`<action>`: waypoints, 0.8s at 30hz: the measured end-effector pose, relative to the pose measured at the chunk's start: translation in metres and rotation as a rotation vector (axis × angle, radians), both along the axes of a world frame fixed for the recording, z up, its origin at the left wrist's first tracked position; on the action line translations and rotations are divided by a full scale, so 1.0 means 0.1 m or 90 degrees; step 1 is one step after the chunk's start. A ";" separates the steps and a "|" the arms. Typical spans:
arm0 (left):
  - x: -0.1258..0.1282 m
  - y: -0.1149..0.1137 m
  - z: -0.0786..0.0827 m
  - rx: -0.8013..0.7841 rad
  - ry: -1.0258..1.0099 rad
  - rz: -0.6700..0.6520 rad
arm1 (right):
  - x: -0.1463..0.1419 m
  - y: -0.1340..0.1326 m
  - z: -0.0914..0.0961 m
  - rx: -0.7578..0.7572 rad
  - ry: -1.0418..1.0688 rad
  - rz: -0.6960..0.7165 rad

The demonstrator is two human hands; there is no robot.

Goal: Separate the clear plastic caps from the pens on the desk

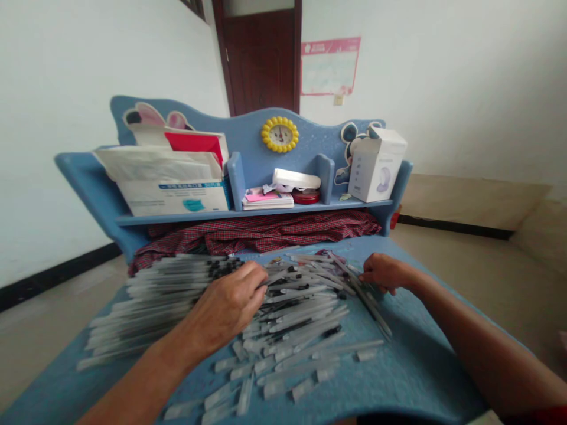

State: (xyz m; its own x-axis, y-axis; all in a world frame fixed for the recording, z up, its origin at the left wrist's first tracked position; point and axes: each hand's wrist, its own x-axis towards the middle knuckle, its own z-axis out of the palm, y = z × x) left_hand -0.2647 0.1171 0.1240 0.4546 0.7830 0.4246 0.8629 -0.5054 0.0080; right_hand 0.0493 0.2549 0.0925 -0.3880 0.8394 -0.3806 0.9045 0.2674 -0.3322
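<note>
Many clear pens (301, 319) with black ends lie loosely across the middle of the blue desk. My left hand (234, 298) is closed at their left side, its fingertips against a clear pen (277, 275); the exact grip is partly hidden. A denser row of clear pens (150, 313) lies to the left, partly under my left wrist. Right of the loose pens, my right hand (384, 273) is closed with its fingers curled by a few long pens (374, 310). What it pinches is too small to make out. Short clear caps (274, 386) are scattered nearer to me.
Behind the pens, a checked cloth (283, 232) is bunched under the desk's shelf (186, 218). On that shelf stand an open mask box (177, 198), papers (268, 202), a round red tin (305, 196) and a white box (376, 165). A yellow flower clock (280, 134) is on the backboard.
</note>
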 end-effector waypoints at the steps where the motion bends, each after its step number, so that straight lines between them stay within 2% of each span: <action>1: -0.01 0.00 -0.02 -0.007 -0.001 0.005 | -0.01 0.00 0.01 0.001 0.000 0.003; 12: -0.02 -0.02 -0.07 -0.019 -0.021 0.014 | 0.00 0.05 0.09 0.064 0.011 0.004; 14: -0.01 -0.03 -0.07 -0.025 -0.028 0.015 | -0.09 0.00 0.17 0.088 0.081 0.003; 16: 0.00 -0.04 -0.08 -0.034 -0.037 0.016 | -0.25 -0.11 0.28 0.098 0.204 0.038; 18: 0.01 -0.05 -0.09 -0.037 -0.050 0.010 | -0.44 -0.25 0.39 0.075 0.323 0.122; 20: 0.02 -0.06 -0.10 -0.035 -0.061 0.003 | -0.64 -0.39 0.45 0.058 0.388 0.197; 22: 0.03 -0.08 -0.10 -0.030 -0.066 -0.001 | -0.80 -0.49 0.45 0.088 0.413 0.235; 24: 0.05 -0.09 -0.10 -0.026 -0.066 -0.003 | -0.92 -0.53 0.39 0.123 0.424 0.236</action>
